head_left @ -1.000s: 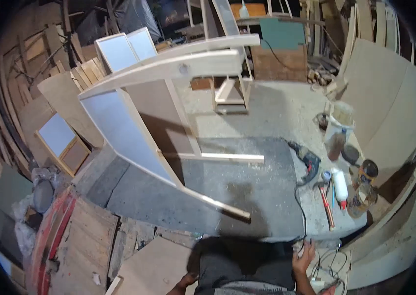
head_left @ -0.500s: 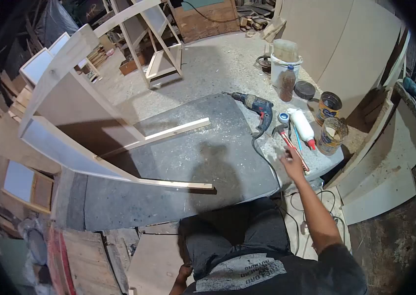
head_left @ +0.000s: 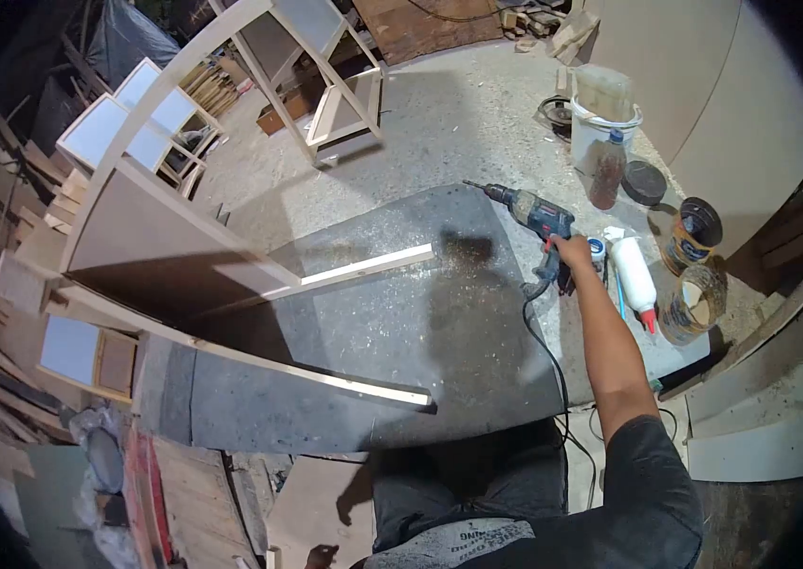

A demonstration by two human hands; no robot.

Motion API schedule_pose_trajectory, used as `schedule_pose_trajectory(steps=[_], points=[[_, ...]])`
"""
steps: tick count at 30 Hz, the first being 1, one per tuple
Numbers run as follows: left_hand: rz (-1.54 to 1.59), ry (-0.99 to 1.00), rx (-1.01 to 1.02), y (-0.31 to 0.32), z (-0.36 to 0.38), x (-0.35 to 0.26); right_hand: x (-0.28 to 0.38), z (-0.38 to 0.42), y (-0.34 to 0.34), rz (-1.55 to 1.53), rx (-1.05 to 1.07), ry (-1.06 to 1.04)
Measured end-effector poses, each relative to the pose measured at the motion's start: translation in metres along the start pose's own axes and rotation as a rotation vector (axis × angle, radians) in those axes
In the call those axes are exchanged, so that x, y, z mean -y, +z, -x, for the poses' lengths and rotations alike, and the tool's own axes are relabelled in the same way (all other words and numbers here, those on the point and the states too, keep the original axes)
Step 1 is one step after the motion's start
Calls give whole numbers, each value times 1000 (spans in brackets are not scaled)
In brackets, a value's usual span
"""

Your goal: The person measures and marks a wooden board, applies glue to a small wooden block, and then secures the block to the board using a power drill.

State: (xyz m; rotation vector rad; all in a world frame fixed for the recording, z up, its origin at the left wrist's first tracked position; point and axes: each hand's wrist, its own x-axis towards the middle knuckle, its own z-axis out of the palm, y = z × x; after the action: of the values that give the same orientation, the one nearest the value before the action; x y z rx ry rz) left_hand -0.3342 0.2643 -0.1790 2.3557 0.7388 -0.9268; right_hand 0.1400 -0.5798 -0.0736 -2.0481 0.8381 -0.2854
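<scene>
A blue and black power drill (head_left: 536,212) lies on the grey-topped work surface (head_left: 477,379), its bit pointing to the back left. My right hand (head_left: 572,252) reaches out with its fingers closed around the drill's handle. The drill's black cord (head_left: 536,327) runs down over the front edge. Beside my right wrist are a white glue bottle (head_left: 633,273) with a red tip and a roll of tape (head_left: 597,248). My left hand (head_left: 323,556) hangs low at the bottom edge, partly cut off, fingers apart and holding nothing visible.
A curved wooden frame with panels (head_left: 174,237) stands at left, two pale rails (head_left: 363,383) extending over the work surface. At right are two stained tubs (head_left: 695,232), a bottle of brown contents (head_left: 608,171), a round black lid (head_left: 645,182) and a white bucket (head_left: 600,133).
My right hand has moved from beside the red-handled hammer up to the drill and closed on its handle. The view has shifted, so the scene sits farther right.
</scene>
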Motion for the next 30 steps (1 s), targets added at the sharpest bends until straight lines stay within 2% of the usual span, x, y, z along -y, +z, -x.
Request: schedule_pose_trajectory(steps=[2,4,5,9,12,13,14,15,16,17,18,19,20,22,23,25,26,27,28,30], points=[[33,-12,-15,2,7,-8,-5,-22,14,-78,-66,53],[71,-22,-37,6,14,-20,-3,-25,17,-817,266,311],[96,-10,-49,9,12,-20,-9,-35,24,-988,322,331],[194,83,-129,28,1,-34,6,-11,23,-1204,466,262],[232,352,-278,42,-36,-23,2,-7,41,-1342,584,181],[-210,528,-203,27,-45,-29,2,-7,49,-1413,478,187],[-609,749,-198,2,-28,-69,3,-3,54,-1481,371,199],[-44,141,-192,-4,7,-115,3,0,56,-1414,331,191],[221,358,-216,-5,-4,-107,8,11,52,-1401,341,184],[351,406,-273,9,-62,-63,12,24,44,-1438,335,135],[523,497,-319,8,-68,-65,11,39,36,-1467,327,89],[709,573,-266,3,-67,-80,5,47,27,-1472,382,23],[559,602,-342,-18,-20,-129,7,64,15,-1442,388,25],[613,528,-353,-34,-13,-167,29,124,-29,-1423,385,-37],[533,648,-412,-35,-42,-164,29,144,-43,-1348,378,-117],[322,677,-475,-61,-6,-227,50,203,-76,-1295,351,-112],[404,783,-450,-61,-12,-244,53,224,-84,-1272,325,-135],[493,895,-428,-58,-19,-262,35,224,-83,-1263,384,-135],[542,918,-416,-53,-16,-282,20,229,-78,-1252,376,-132],[601,921,-391,-38,-3,-307,-8,243,-72,-1290,504,-30]])
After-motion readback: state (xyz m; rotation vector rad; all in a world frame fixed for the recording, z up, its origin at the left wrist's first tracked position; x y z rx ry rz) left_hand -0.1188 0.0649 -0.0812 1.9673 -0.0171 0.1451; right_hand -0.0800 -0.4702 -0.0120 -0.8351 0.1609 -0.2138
